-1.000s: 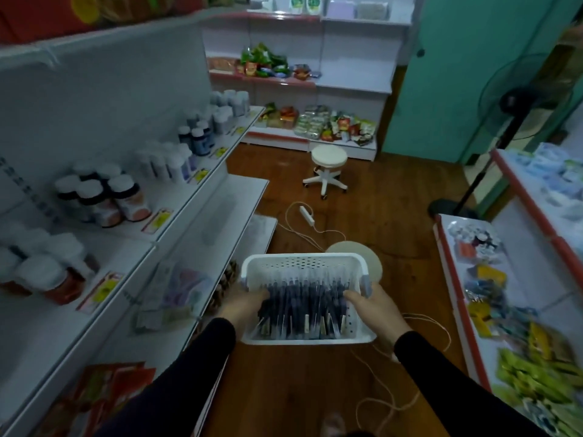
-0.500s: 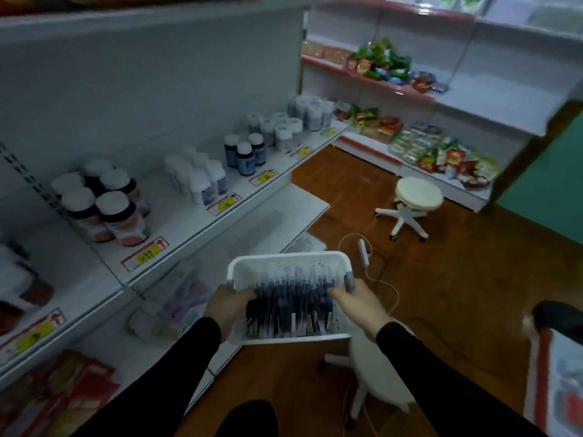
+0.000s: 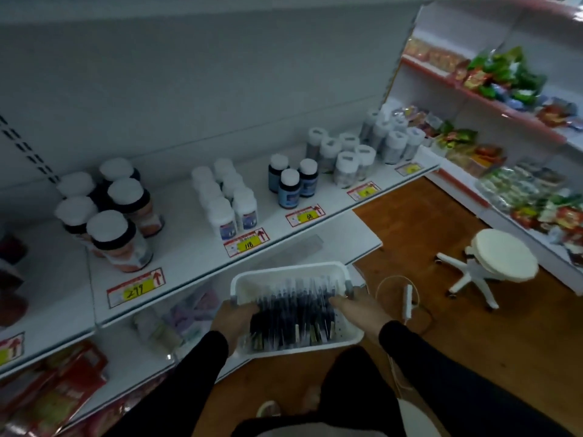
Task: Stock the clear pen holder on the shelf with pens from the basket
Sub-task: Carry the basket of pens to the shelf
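I carry a white plastic basket [image 3: 284, 274] in front of me, packed with several dark pens [image 3: 293, 313] lying side by side. My left hand [image 3: 235, 316] grips its left rim and my right hand [image 3: 356, 305] grips its right rim. A faint clear holder [image 3: 303, 247] lies on the lower white shelf [image 3: 359, 234] just beyond the basket, partly blurred. The basket hangs over the edge of that lower shelf.
The upper shelf [image 3: 189, 257] holds groups of white-capped bottles [image 3: 227, 200] and jars [image 3: 116, 216] behind price tags. Pastel packets [image 3: 192, 307] lie on the lower shelf, red packets [image 3: 63, 395] below. A white stool [image 3: 501, 257] and a cable [image 3: 407, 298] are on the wooden floor; snack shelves stand right.
My view has swung left toward the bottle shelves and I stand closer to them. Both hands kept hold of the basket, which now sits over the lower shelf's edge.
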Tool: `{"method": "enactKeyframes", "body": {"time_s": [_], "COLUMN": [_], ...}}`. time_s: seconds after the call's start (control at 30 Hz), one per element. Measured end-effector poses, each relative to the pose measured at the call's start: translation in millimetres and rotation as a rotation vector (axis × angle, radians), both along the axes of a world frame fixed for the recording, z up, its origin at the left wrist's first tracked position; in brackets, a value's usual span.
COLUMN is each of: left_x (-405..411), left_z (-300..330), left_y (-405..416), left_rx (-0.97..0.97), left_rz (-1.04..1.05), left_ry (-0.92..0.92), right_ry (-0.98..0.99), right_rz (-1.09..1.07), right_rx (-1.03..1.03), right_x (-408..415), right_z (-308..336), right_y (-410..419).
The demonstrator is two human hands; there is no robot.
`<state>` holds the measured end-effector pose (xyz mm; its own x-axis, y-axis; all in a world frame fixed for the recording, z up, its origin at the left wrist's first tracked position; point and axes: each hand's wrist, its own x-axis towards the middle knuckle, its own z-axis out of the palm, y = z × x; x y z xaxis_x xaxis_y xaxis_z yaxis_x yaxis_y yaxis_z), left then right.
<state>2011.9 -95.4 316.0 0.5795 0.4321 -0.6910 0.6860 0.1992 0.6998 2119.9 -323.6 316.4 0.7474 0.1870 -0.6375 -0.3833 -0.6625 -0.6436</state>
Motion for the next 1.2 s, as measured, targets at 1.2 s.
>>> {"method": "enactKeyframes", "body": {"time_s": [1.2], "left_x": [54.8], "left_z": [-422.9], "left_y": [-185.5], "left_rx": [-0.060], "left_rz": [0.606], "left_ry": [0.257], "right_ry": [0.276], "right_rz": [0.575], "right_rx": [-0.045], "right_x": [152.0], "right_z": [-409.5], "right_y": [-90.1]}}
